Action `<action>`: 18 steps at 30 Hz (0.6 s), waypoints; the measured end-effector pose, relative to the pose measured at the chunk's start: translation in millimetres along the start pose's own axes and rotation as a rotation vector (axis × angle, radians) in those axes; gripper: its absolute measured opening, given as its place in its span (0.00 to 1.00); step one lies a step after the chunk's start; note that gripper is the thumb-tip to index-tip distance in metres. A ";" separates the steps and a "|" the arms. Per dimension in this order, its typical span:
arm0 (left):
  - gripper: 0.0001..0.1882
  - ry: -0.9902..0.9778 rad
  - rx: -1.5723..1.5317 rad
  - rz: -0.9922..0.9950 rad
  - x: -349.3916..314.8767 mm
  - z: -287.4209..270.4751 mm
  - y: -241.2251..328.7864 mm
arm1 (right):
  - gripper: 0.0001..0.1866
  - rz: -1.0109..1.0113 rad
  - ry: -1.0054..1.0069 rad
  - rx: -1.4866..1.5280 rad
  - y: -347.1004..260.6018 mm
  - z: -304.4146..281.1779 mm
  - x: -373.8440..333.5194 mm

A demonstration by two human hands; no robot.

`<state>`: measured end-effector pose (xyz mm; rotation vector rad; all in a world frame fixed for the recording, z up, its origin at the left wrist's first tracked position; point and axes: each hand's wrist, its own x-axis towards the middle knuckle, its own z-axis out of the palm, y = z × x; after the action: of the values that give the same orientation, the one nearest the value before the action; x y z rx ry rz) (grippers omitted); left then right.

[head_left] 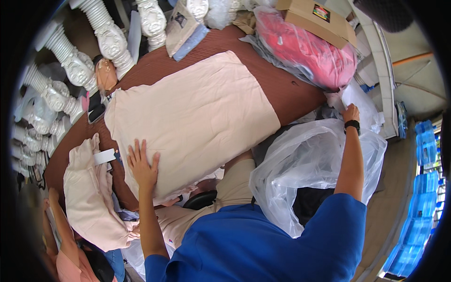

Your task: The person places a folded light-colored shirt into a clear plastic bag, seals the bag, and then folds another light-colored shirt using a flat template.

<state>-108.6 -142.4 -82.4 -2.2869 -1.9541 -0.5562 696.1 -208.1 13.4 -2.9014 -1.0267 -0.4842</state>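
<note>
My left hand (143,165) lies flat, fingers spread, on the near left part of a pale pink cloth (197,113). The cloth is laid out almost flat with light wrinkles, and its near edge hangs toward my lap. Out to the right, my right hand (351,114) has its fingers closed on a white plastic sheet or bag (359,99); its exact kind is hard to tell. Below that arm stands a large clear plastic bag (300,145) with something dark inside. A second pale pink cloth (82,188), bunched up, hangs over the table edge at left.
The table wears a brown cover (277,80). A pink bundle in clear plastic (305,51) and a cardboard box (319,21) sit at the far right. White balusters (105,35) line the far left. A co-worker's arm (63,223) is at lower left. Blue water jugs (418,207) stand at right.
</note>
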 end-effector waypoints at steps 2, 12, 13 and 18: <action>0.36 0.000 -0.006 -0.005 -1.1 -1.6 -0.6 | 0.15 -0.127 -0.077 0.030 8.9 -8.3 15.1; 0.37 0.035 -0.279 -0.003 4.7 -14.2 -9.0 | 0.11 -0.397 0.715 -0.017 -113.7 -222.5 -33.3; 0.39 0.087 -0.353 0.026 16.0 -29.3 -2.3 | 0.11 -0.553 0.697 0.121 -142.4 -252.3 -53.2; 0.47 0.183 -0.905 -0.007 48.9 -66.2 15.0 | 0.14 -1.071 0.344 1.077 -296.1 -285.8 -136.1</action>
<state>-102.7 -118.7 -2.4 -2.4848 -1.8239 -1.8841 333.0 -95.6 221.6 -1.1761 -1.8843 -0.2522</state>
